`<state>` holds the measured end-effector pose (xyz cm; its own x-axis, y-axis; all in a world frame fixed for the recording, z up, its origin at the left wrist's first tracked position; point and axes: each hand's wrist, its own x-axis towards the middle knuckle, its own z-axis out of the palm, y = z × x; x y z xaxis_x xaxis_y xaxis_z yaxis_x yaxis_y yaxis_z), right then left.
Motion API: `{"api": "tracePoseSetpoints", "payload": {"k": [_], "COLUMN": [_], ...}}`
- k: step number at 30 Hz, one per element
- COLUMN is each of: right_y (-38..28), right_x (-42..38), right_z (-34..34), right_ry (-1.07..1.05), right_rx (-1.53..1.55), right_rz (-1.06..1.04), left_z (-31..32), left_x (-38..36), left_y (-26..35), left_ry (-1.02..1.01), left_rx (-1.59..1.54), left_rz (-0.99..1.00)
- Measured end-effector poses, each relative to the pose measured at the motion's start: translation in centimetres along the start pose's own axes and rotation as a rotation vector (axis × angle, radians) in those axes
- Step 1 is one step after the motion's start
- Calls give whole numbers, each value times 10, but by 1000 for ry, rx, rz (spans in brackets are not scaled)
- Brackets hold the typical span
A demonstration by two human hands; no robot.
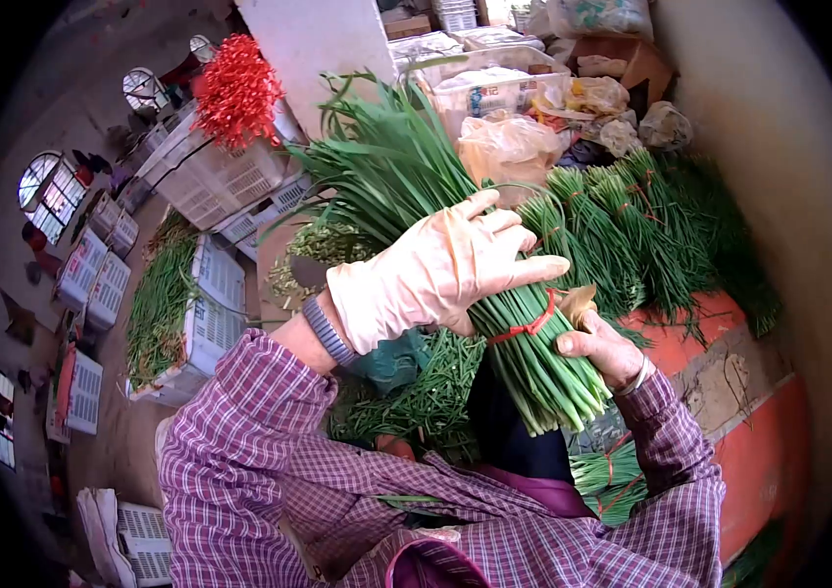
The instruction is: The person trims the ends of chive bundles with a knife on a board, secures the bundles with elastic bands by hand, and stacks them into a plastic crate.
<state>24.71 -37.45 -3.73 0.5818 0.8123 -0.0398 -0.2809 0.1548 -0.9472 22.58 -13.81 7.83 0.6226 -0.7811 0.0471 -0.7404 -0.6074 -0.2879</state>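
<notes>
A thick bundle of garlic chives (524, 338) slants across the middle of the view, its leaves up to the left and cut stem ends down to the right. A red tie (527, 321) circles it near the stems. My left hand (445, 265), in a pale rubber glove, lies across the bundle and grips it above the tie, fingers partly stretched over the stems. My right hand (604, 348) holds the lower right side, thumb on the stems, with tan covering on a fingertip. Its other fingers are hidden behind the bundle.
Tied green bundles (622, 230) lie at right on a red surface (759, 441). Cut green pieces (416, 392) cover the space by my lap. White crates (215, 284) stand left, red ties (237, 93) hang above, and plastic bags (509, 147) are piled behind.
</notes>
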Motion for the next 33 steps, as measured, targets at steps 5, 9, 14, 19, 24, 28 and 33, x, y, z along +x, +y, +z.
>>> {"api": "tracePoseSetpoints", "payload": {"k": [5,9,14,19,24,28,33], "right_y": [55,114,148,164,177,170,169], "right_x": [-89,-159,-198,-191,-190,-190,-169], "right_z": [-41,-65,-65,-78,-80,-69,-61], "right_ry": [204,369,665,767,775,704,661], "right_rx": [274,390,398,396,454,533,339], "right_rz": [-5,-13,-39,-56,-108,-147,-138], "left_z": [32,85,131,94,97,181,189], "left_x": [45,46,25,66,112,144,159], "left_y": [-39,-82,-88,-24,70,127,155], "left_ry": [75,-131,9,206,-345,-452,295], "left_rx": [-41,-15,-107,-1028,-1399,-2193,-2625], "left_rz": [-57,-315,-408,-669,-545,-508,-627]}}
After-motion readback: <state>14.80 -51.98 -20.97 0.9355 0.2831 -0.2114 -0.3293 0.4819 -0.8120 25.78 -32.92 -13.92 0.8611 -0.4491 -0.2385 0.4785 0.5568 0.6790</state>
